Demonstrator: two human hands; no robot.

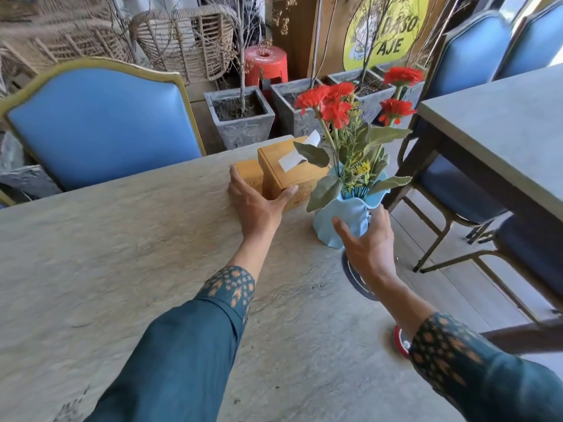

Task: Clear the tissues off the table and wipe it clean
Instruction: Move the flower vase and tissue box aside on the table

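A grey stone-look table (128,254) fills the view. At its far right corner stands a wooden tissue box (292,175) with a white tissue (300,153) sticking out of its top, and a smaller wooden box (248,175) beside it on the left. My left hand (256,205) reaches to these boxes, fingers spread, thumb against the tissue box's front corner and fingers along the small box. A light blue vase (344,220) with red flowers (335,102) stands to the right. My right hand (368,242) is at the vase's near side, fingers around it.
A blue padded chair (100,123) stands behind the table on the left. Grey planters (243,123) line the far floor. A second table (499,132) and blue chairs (475,53) are at the right. A dark round object (353,275) shows under my right wrist at the table's edge.
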